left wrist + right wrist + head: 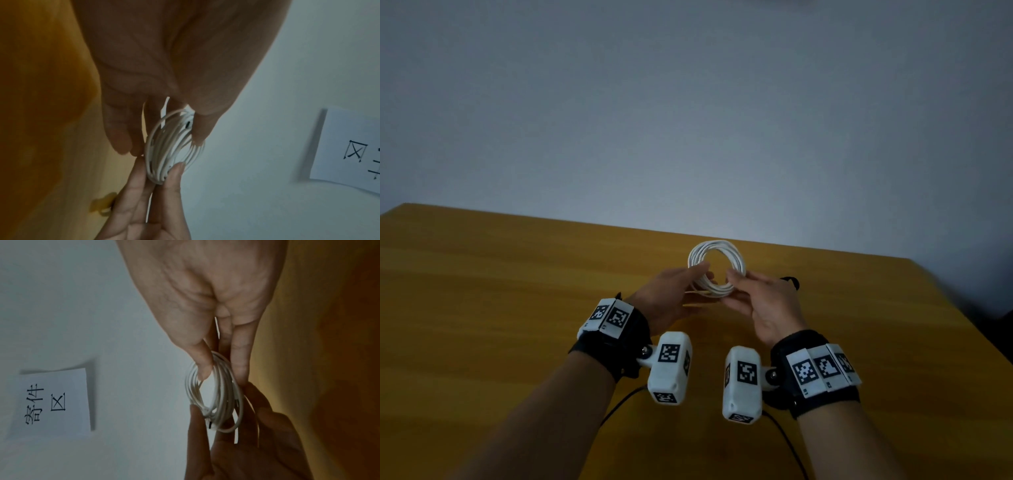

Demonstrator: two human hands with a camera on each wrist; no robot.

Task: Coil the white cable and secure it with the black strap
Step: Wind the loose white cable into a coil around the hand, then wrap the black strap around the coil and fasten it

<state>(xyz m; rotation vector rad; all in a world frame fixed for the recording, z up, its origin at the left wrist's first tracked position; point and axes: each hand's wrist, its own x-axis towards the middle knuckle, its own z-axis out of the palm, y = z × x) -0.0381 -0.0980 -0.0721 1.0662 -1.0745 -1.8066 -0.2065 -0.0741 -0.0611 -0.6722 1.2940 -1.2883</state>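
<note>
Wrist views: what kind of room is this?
Probably a parcel or mail room, plain indoors. A paper sign taped to the bare pale wall reads 寄件区, a sending area. The hands work over a yellow wooden table.

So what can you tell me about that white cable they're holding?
The white cable is thin and smooth, wound into a round coil of many loops. It is held upright above the wooden table, the left hand pinching one side and the right hand the other. A plug end with a dark opening shows among the loops. No strap is around it.
</note>
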